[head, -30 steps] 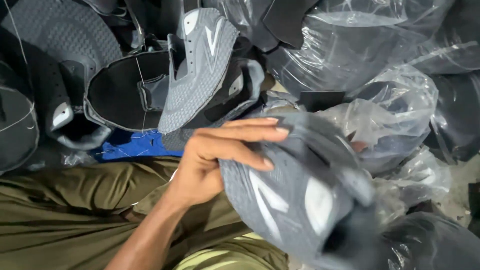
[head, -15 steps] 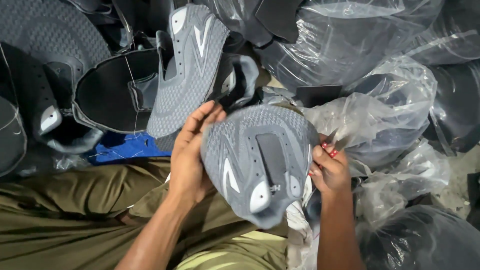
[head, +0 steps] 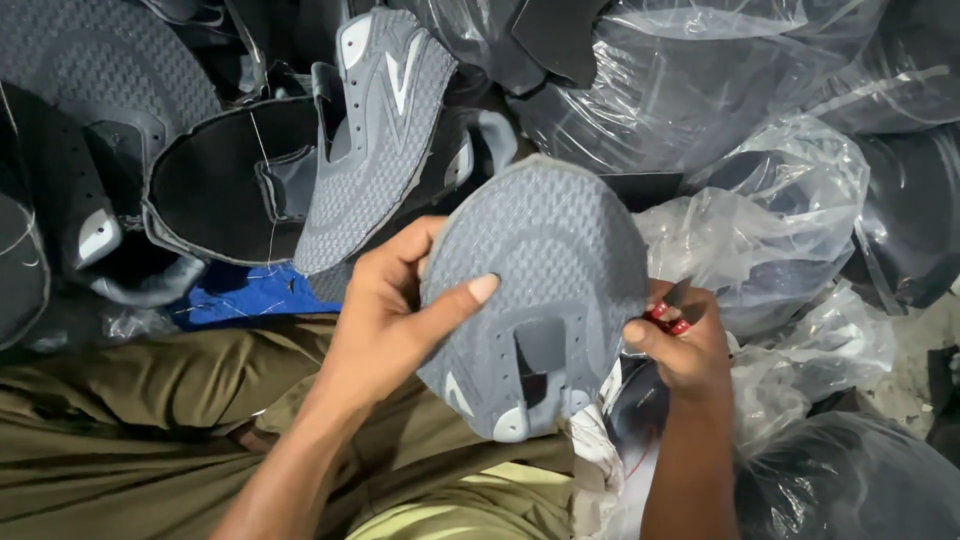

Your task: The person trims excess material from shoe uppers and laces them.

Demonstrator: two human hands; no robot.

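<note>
A grey mesh shoe upper [head: 540, 290] is pinched at its edge by the left hand [head: 385, 320], thumb pressed on top. Its opposite edge is gripped by the right hand [head: 685, 350], along with a small red-handled tool [head: 668, 312].

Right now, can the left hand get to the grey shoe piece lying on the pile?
Probably yes: the left hand is near that grey shoe upper with nothing between, but it already holds another upper.

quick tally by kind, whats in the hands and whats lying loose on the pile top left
Grey mesh shoe upper held in both hands: 1
Red-handled tool in the right hand: 1
Loose grey shoe uppers clearly showing on the pile behind the left hand: 2
Total: 4
Clear bags hold more dark pieces, too hidden to count.
</note>
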